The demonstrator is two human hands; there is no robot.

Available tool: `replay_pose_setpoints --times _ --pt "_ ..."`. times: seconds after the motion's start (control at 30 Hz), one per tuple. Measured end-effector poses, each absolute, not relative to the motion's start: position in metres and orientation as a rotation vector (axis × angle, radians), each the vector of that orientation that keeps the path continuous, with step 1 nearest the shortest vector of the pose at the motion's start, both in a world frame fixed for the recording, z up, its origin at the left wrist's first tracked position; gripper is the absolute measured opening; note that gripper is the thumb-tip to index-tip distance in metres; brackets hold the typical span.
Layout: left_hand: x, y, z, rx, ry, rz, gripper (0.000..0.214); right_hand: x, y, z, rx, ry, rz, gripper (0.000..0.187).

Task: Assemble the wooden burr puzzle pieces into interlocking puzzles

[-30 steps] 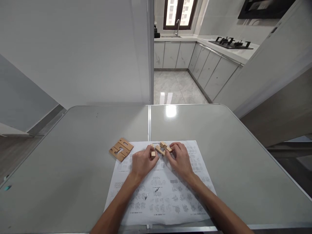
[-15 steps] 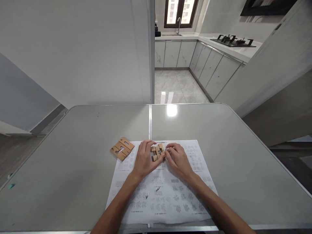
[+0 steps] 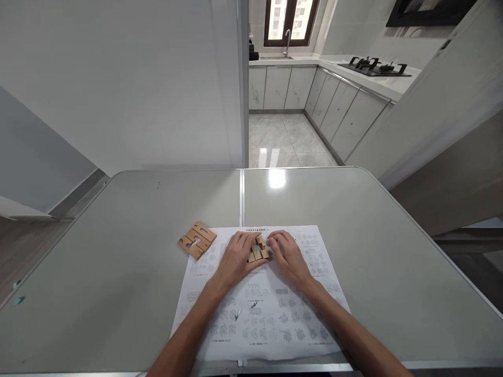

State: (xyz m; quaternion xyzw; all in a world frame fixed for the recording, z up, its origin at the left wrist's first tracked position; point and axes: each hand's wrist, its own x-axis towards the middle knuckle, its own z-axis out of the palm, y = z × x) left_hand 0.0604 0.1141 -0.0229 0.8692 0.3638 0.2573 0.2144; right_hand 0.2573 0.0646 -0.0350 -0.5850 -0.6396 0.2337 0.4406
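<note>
A small group of interlocking wooden puzzle blocks [image 3: 258,255] sits on the printed sheet [image 3: 259,293], with a gap in its middle. My left hand [image 3: 236,256] curves around the blocks from the left, thumb along the near side and fingers at the far side, hiding part of them. Just to the right is my right hand [image 3: 288,256], its fingers loosely bent and the tips close to the blocks' right edge. No piece shows between those fingertips. Rows of small diagrams cover the sheet beneath both forearms.
Flat wooden pieces [image 3: 196,241] with cut-out slots and dark numbers lie side by side at the sheet's upper left corner. A metal seam [image 3: 242,199] runs down the grey table [image 3: 118,251]. A small teal object [image 3: 19,300] is near its left edge.
The blocks have shifted slightly right and been turned, and a gap now shows in their middle. My left hand moved right with them; the right fingertips have come off the edge.
</note>
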Motion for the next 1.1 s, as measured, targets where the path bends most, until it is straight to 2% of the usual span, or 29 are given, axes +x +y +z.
replay_pose_setpoints --times 0.2,0.4,0.57,0.67,0.87,0.97,1.1 --pt "0.037 0.101 -0.009 2.396 1.11 0.718 0.068 0.258 0.064 -0.035 -1.439 -1.6 0.577 0.028" --pt "-0.03 0.067 -0.002 2.262 1.583 0.865 0.062 0.258 0.062 -0.035 -1.437 -1.613 0.588 0.03" --pt "-0.079 0.05 -0.004 2.054 1.959 0.863 0.068 0.257 0.061 -0.034 -1.428 -1.617 0.595 0.029" --pt "-0.09 0.049 -0.008 2.046 2.015 0.83 0.072 0.256 0.06 -0.034 -1.42 -1.614 0.596 0.029" --pt "-0.084 0.053 -0.016 2.161 1.99 0.803 0.067 0.257 0.06 -0.035 -1.41 -1.614 0.6 0.031" --pt "-0.094 0.061 -0.017 2.032 2.013 0.85 0.07 0.257 0.061 -0.035 -1.412 -1.615 0.602 0.031" --pt "-0.123 0.094 -0.016 1.908 2.16 0.867 0.056 0.257 0.062 -0.036 -1.415 -1.626 0.603 0.03"
